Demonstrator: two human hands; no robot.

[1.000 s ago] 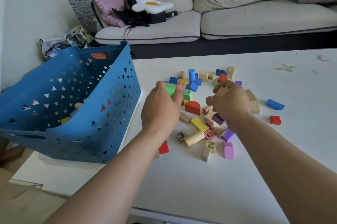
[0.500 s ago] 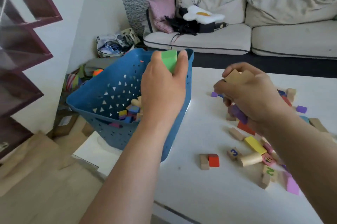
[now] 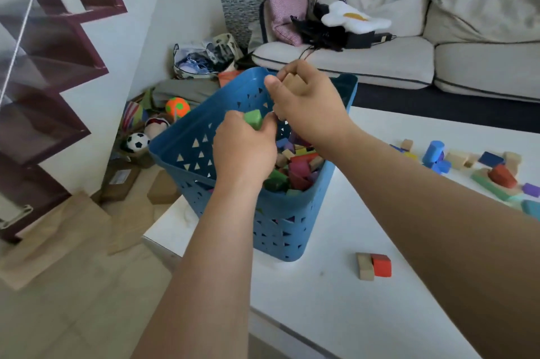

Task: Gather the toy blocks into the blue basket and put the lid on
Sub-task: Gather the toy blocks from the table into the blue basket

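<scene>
While both hands hovered over the blue basket [image 3: 295, 212], the left hand [image 3: 245, 151] pinched a green block [image 3: 253, 119] and the right hand [image 3: 306, 107] curled round a pale wooden block [image 3: 292, 84]. The heap of gathered blocks [image 3: 298, 168] sat just below both grips. Releasing low over that heap seemed wisest, so nothing bounced past the rim. More loose blocks [image 3: 435, 152] lay on the table [image 3: 336, 285], well right of the right grip. No lid showed.

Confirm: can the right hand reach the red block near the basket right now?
Probably, but not yet: the right hand is over the basket, its grip full with a tan block. The red block lies in the open on the table.
</scene>
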